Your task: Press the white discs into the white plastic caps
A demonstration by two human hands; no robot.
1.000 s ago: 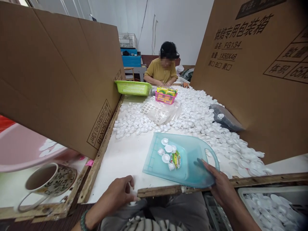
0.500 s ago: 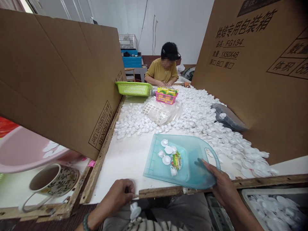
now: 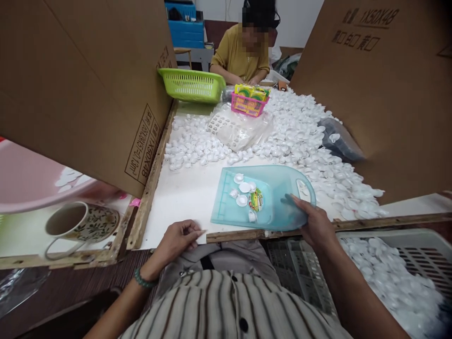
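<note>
My right hand [image 3: 318, 226] grips the near right corner of a translucent blue plastic tray [image 3: 278, 183], by its handle end, with the thumb on top. The tray lies at the table's front edge. On it sit several small white plastic cup-and-saucer-like pieces [image 3: 242, 200] and a colourful printed label [image 3: 255, 200]. My left hand [image 3: 181, 238], a beaded bracelet on its wrist, is at the front edge left of the tray. Its fingers are loosely curled and apart, and nothing shows in them.
Heaps of white pieces [image 3: 293, 122] cover the far and right tabletop. A green basket [image 3: 192, 84], a pink basket [image 3: 247, 104] and a plastic bag [image 3: 240, 127] stand farther back. Cardboard walls flank both sides. A patterned mug [image 3: 95, 226] is left; a co-worker [image 3: 243, 52] sits opposite.
The view has tilted downward. A white piece that was below my left hand, over my lap, is no longer visible. My right hand stays on the blue tray.
</note>
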